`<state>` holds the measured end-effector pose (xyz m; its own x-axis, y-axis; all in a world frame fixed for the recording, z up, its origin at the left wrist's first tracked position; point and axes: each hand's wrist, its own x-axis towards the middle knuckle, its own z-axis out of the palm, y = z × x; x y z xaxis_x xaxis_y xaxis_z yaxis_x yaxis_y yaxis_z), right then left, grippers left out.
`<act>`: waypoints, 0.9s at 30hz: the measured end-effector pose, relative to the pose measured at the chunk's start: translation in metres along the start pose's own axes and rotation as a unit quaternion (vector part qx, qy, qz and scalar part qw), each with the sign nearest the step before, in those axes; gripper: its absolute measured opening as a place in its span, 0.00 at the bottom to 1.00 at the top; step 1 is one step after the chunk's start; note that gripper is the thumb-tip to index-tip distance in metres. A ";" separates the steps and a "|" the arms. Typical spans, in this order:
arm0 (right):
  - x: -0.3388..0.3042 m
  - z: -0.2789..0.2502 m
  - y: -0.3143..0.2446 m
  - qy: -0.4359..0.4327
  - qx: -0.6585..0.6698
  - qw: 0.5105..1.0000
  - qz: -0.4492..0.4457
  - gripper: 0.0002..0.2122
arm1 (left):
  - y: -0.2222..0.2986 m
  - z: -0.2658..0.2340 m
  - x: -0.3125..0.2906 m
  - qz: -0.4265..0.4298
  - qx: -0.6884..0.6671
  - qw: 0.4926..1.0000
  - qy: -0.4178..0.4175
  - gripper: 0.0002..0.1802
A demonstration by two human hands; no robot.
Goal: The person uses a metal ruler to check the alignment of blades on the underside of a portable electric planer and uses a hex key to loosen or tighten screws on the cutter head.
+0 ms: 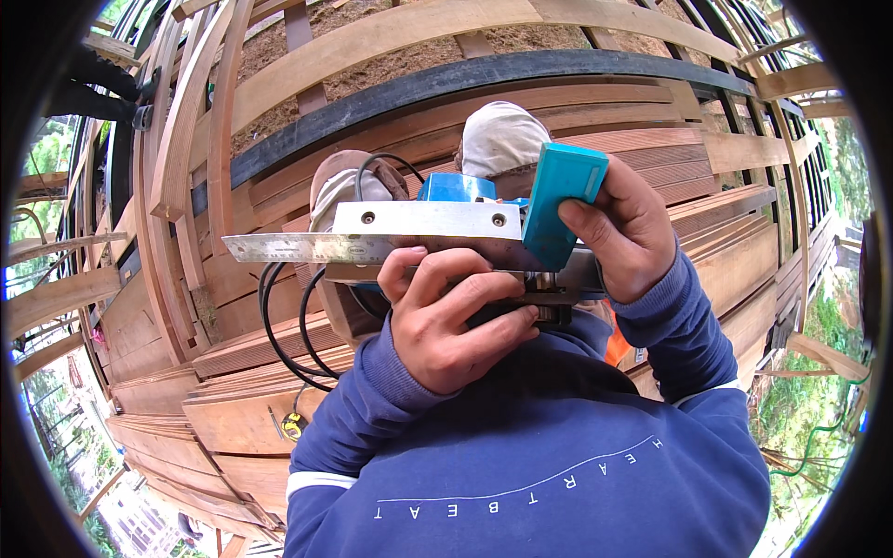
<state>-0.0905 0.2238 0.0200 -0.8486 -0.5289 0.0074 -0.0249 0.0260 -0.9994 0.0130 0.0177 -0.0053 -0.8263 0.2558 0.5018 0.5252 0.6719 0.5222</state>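
Observation:
My right hand (634, 228) grips the teal stock of a try square (566, 209), thumb on its near face. The square's steel blade stretches left along the near edge of a flat silver plate with two screws. This plate belongs to a blue electric planer (428, 219), held in front of my chest. My left hand (456, 316) is closed round the planer's near side, its fingertips on the blade's lower edge. That hand and the square hide much of the planer. A black cord (267, 316) loops down from the planer's left side.
Stacked wooden boards (595, 121) lie beneath and around me, with a dark beam (391, 93) across the far side. My knees (507, 139) are just beyond the planer. A yellow-and-black tape measure (294, 426) sits on the boards at left. Upright timbers (177, 139) stand far left.

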 end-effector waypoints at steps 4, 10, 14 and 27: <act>-0.001 0.003 -0.002 0.006 0.002 1.000 0.006 0.13 | 0.000 0.000 -0.001 0.004 0.006 1.000 0.003 0.17; -0.002 0.002 -0.005 0.005 -0.026 1.000 0.010 0.13 | 0.000 0.000 -0.001 0.004 0.006 1.000 0.004 0.16; -0.002 0.003 -0.003 0.010 -0.020 1.000 0.002 0.13 | 0.000 0.000 0.000 0.004 0.006 1.000 0.003 0.17; -0.003 0.002 -0.004 0.005 -0.013 1.000 0.010 0.13 | 0.000 0.000 0.000 0.004 0.005 1.000 0.000 0.17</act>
<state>-0.0871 0.2237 0.0236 -0.8539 -0.5203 -0.0130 -0.0205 0.0585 -0.9981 0.0133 0.0175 -0.0048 -0.8223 0.2614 0.5055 0.5297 0.6763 0.5119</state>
